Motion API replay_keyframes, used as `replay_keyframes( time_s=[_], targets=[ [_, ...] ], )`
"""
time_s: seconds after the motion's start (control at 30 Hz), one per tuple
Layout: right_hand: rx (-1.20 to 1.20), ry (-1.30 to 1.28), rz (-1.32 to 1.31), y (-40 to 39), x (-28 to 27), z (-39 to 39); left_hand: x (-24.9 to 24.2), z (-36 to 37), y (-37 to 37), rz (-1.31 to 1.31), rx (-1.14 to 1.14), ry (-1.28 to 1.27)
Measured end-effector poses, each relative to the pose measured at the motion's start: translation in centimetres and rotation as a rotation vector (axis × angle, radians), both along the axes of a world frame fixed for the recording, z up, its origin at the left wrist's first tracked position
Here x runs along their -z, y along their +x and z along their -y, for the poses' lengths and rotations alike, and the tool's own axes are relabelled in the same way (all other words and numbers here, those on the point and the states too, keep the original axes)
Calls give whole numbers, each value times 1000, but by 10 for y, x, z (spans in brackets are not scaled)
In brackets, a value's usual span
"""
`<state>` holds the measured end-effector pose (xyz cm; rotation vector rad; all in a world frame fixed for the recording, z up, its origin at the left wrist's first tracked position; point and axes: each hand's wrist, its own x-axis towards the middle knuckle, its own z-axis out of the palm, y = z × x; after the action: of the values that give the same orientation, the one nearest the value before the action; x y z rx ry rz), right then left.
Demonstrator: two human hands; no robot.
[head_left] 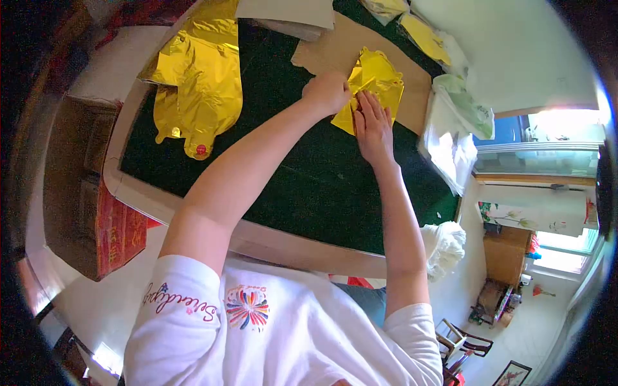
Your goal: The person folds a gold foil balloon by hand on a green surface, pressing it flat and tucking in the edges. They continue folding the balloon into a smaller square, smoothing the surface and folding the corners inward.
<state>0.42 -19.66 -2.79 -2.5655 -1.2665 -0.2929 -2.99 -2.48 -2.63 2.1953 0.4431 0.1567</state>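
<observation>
A folded, crinkled piece of shiny gold foil (380,76), looking like a deflated foil balloon, lies on the dark green table top (309,186), partly over brown cardboard. At the foil's left edge, my left hand (327,94) is closed with the fingers curled; the fingertips are partly hidden. My right hand (374,127) lies flat on the foil's lower part, fingers stretched out. Further left is a larger flat gold foil balloon (209,90) with rounded ends and a small red round mark near its lower tip.
Brown cardboard (335,46) lies beneath and behind the foil, with a pale stack of sheets (286,16) beside it. Clear plastic bags (447,138) sit along the right edge. A white bundle (444,248) is at the near right corner, and a red box (121,231) stands lower left.
</observation>
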Motion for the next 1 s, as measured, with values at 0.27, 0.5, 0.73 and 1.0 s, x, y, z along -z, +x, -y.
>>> replay_keyframes(
  time_s=[0.27, 0.5, 0.73, 1.0],
  targets=[
    [-19, 21, 19, 1, 0, -1, 3, -13, 12, 4, 167, 59],
    [-12, -2, -4, 1, 0, 1, -12, -11, 14, -245, 226, 51],
    [-22, 10, -6, 0, 0, 0, -10, -6, 2, -208, 117, 33],
    [-22, -6, -9, 0, -1, 0, -4, 17, -25, 115, -71, 220]
  ],
)
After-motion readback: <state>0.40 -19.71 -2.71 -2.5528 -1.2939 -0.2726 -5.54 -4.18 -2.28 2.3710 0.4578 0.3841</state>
